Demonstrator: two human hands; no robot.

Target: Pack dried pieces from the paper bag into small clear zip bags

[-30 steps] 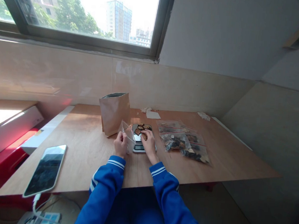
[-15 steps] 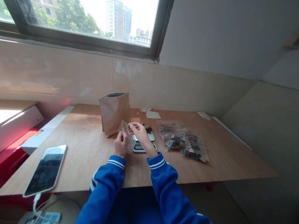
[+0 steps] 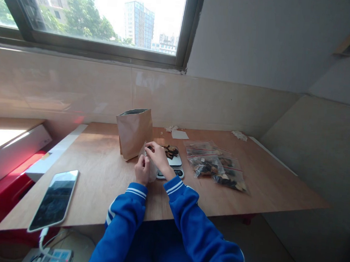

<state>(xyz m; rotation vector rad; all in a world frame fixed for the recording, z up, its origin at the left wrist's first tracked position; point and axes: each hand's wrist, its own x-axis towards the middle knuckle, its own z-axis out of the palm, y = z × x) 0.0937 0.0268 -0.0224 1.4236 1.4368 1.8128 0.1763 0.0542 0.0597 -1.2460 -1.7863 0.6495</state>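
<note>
- Brown dried pieces (image 3: pixel 170 150) are what we follow here. A second ago our right hand (image 3: pixel 158 156) lay on the heap on the kitchen scale (image 3: pixel 175 161); now it has swung left and sits at the mouth of the small clear zip bag (image 3: pixel 151 170).
- Our left hand (image 3: pixel 142 172) has not shifted. It grips the bag's near edge between thumb and fingers and holds it upright on the table (image 3: pixel 104 182), just left of the scale.
- The right fingertips are drawn together over the bag's opening. We cannot tell whether a piece is pinched there or has already dropped, because it is too small to see.
- The heap on the pan looks smaller than before, with bare metal showing in front of it. We judge that the pieces are going from scale to bag pinch by pinch, and some remain on the pan.
- Behind the bag a kraft-paper pouch (image 3: pixel 133 131) stands with its top open, close to the bag. We cannot tell whether the two touch.
- Right of the scale lie several filled zip bags (image 3: pixel 217 168), overlapping one another and apart from both hands.
- A smartphone (image 3: pixel 53 200) lies near the table's left front edge, well apart from the work.
</note>
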